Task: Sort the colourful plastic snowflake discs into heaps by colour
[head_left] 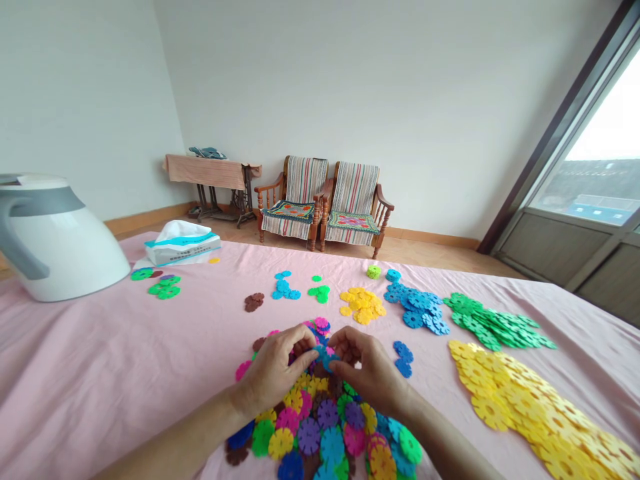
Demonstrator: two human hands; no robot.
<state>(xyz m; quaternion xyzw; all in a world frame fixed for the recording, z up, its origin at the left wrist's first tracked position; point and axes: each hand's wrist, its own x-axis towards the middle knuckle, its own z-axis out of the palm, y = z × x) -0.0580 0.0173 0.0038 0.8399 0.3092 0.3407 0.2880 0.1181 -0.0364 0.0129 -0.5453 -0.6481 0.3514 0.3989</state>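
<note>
a pink-covered tabletop (150,360) carries everything near the hands, and its landmark is a mixed pile (310,433) of many-coloured notched plastic discs. well beyond the pile, off the tabletop, stand two wooden armchairs (295,180). to the pile's right stretches a long yellow heap (540,413); far to its left, a white-and-grey jug (75,247), with a tissue box (183,250) just beside that, past the pile's far left. a green heap (493,323) and a blue heap (420,310) lie beyond the pile to the right. the left hand (280,360) and right hand (373,367) meet over the pile's far part, thumbs and forefingers drawn narrow, pinching light blue discs (326,357) between them; the discs sit right at the fingertips, partly hidden by the fingers. beyond the pile are a small yellow cluster (364,305), a brown cluster (254,302) and, smallest, a lime stack (373,271).
</note>
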